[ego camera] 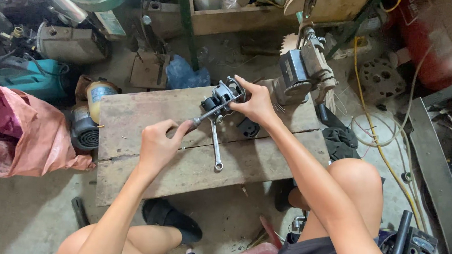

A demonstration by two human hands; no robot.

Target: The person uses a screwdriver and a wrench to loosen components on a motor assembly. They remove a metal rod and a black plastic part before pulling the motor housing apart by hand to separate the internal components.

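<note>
A small grey metal engine part point(223, 95) stands on a low wooden board table point(135, 113). My right hand point(255, 104) grips its right side and steadies it. My left hand point(158, 145) is closed around the handle of a screwdriver point(206, 114), whose shaft points up and right into the part. A silver combination wrench point(215, 144) lies flat on the boards just below the part, between my hands. A black round piece point(249, 128) sits under my right wrist.
A grey motor point(302, 69) stands at the table's far right corner. Left of the table are a small pump point(90, 111), a pink sack point(27, 133) and a teal machine point(32, 78). Yellow and white cables point(378, 133) trail on the floor at right. My knees flank the table's near edge.
</note>
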